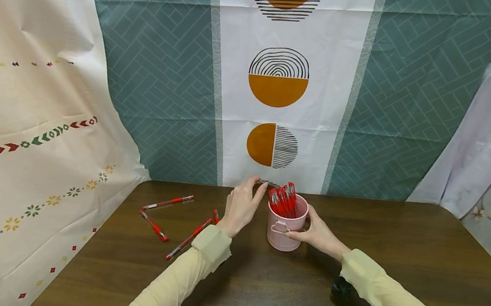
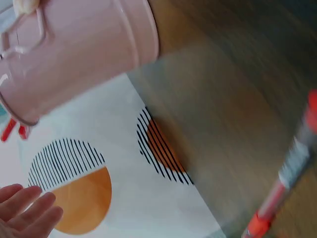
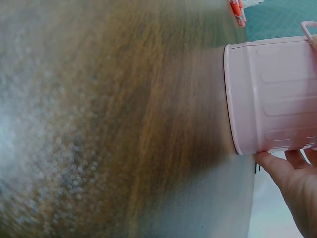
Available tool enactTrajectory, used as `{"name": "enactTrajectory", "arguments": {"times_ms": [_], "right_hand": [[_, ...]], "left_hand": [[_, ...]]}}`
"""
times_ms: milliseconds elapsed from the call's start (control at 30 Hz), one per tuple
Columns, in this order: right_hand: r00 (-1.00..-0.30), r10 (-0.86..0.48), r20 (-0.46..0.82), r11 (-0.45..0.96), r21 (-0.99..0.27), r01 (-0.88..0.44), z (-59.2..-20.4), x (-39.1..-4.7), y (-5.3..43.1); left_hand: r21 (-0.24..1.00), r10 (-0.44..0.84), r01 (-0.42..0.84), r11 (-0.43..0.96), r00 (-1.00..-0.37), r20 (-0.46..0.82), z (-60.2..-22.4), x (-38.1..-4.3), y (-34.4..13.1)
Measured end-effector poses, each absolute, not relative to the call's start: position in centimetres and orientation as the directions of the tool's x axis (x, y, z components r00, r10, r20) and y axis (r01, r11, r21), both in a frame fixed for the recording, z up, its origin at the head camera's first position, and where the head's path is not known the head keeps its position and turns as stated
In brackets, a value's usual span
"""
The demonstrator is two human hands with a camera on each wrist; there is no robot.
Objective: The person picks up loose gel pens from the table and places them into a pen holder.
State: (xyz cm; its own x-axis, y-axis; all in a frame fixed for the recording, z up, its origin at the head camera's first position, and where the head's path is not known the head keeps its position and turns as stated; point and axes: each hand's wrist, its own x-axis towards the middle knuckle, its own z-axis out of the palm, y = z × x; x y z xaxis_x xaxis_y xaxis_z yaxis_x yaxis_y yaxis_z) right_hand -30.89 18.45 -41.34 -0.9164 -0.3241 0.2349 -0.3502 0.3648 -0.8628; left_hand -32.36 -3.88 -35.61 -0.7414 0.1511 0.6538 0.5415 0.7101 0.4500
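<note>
A small pink metal bucket (image 1: 284,240) with a side handle stands upright on the table, and a bunch of red pens (image 1: 283,202) leans inside it. My right hand (image 1: 320,234) grips the bucket from its right side, thumb near the handle and fingers round the far wall. Just left of the rim, my left hand (image 1: 240,208) hovers with its fingers parted and nothing between them. In the left wrist view its fingers (image 2: 29,210) look relaxed and apart from the bucket. Several red pens lie loose on the left, among them one pen (image 1: 189,238) close to the left sleeve.
Two more pens, one farther back (image 1: 167,203) and one nearer (image 1: 154,226), lie end to end on the brown wooden table (image 1: 272,301). A patterned curtain (image 1: 166,85) hangs behind the table's back edge. Cream cloth (image 1: 41,147) drapes along the left side.
</note>
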Motion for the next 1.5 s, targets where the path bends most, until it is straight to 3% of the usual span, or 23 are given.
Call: {"name": "enactTrajectory", "arguments": {"times_ms": [600,1500], "right_hand": [[-0.921,-0.338,0.195,0.344,-0.885,-0.313,-38.5,-28.8,17.8],[-0.920,-0.317,0.229,0.366,-0.865,-0.342,-41.4,-30.8,18.5]], "left_hand": [[0.330,0.237,0.383,0.863,-0.883,0.404,-36.4,-36.0,-12.9],[0.073,0.328,0.373,0.925,-0.881,0.342,-38.9,-37.9,-21.4]]}}
